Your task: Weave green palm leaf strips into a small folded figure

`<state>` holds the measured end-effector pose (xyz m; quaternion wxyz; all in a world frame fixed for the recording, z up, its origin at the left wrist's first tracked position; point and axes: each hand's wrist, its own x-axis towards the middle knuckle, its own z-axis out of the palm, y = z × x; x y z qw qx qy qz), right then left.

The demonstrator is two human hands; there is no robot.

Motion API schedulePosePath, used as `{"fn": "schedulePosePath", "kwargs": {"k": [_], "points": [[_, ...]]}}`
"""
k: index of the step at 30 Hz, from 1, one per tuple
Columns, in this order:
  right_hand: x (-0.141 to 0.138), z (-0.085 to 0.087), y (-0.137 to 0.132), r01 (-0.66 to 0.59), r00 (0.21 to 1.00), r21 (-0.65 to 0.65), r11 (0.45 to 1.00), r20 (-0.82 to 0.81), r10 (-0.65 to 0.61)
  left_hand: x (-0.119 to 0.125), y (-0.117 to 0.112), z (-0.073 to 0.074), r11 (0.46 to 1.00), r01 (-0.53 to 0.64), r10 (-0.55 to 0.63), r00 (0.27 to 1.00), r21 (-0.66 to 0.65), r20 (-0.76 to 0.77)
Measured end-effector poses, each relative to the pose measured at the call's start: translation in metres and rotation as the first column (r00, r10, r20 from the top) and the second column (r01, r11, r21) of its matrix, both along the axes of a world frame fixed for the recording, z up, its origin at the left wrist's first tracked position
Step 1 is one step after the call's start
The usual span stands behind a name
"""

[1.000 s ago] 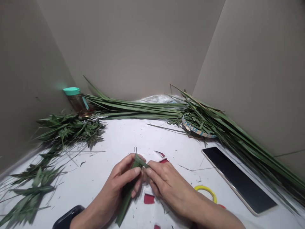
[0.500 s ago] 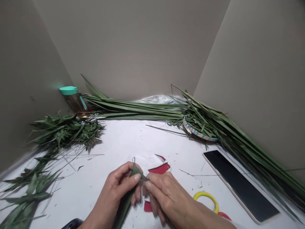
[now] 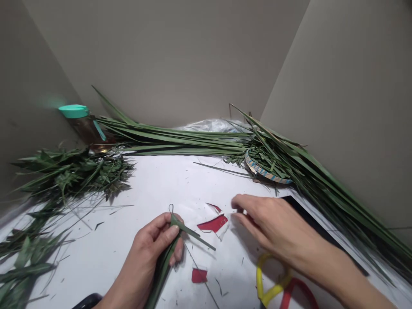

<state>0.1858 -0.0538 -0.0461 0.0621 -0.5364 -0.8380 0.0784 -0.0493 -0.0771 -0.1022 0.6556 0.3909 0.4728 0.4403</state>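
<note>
**At the white table: left hand pinching a folded leaf, right hand open**

On the left side, at about 9 o'clock, a heap of leafy cuttings (image 3: 64, 171) lay spread over the white table (image 3: 154, 184). Behind it, near 10 o'clock, a jar (image 3: 84, 128) with a teal lid (image 3: 74, 111) stood against the wall.

Low down, close to 7 o'clock, the left hand (image 3: 151, 246) was closed around a folded leaf strip (image 3: 167, 253), with thumb and fingers pinching the fold. A thin loop stuck up from the top of the fold, and one narrow end of the strip pointed out toward 4 o'clock, clear of the table. The rest of the strip ran down under the palm toward 6 o'clock.

Just right of that hand, near the centre, lay a red-and-white paper scrap (image 3: 214, 224), and a smaller red scrap (image 3: 198, 275) lay toward 6 o'clock.

The right hand (image 3: 267, 221) came in from 4 o'clock, open and holding nothing. Its fingers were stretched flat toward the red-and-white scrap; whether the tips touched it or the table could not be told. Below its wrist, at 5 o'clock, lay scissors (image 3: 270, 285) with yellow and red handles. A dark flat slab (image 3: 317, 221) lay partly under the forearm.

Along the back, from 11 to 3 o'clock, long green leaves (image 3: 180, 141) were piled against the walls, with a woven hoop (image 3: 264, 172) resting among them near 1 o'clock.
</note>
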Motion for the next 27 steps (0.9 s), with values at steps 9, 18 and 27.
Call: {"fn": "schedulePosePath", "kwargs": {"k": [9, 18, 27], "points": [[0.014, -0.038, -0.003, -0.148, 0.874, 0.223, 0.963, 0.486, 0.022, 0.003, -0.005, 0.005, 0.998, -0.057, 0.056, 0.998, 0.03, 0.028], [0.014, -0.034, 0.003, -0.105, 0.948, 0.242, 0.965, 0.317, 0.024, 0.003, -0.006, 0.006, 0.996, -0.038, 0.04, 0.999, 0.081, -0.017], [-0.023, -0.022, -0.018, -0.084, 0.759, 0.161, 0.983, -0.629, 0.168, 0.006, -0.013, 0.009, 0.985, -0.021, 0.047, 0.987, 0.17, -0.152]]}}
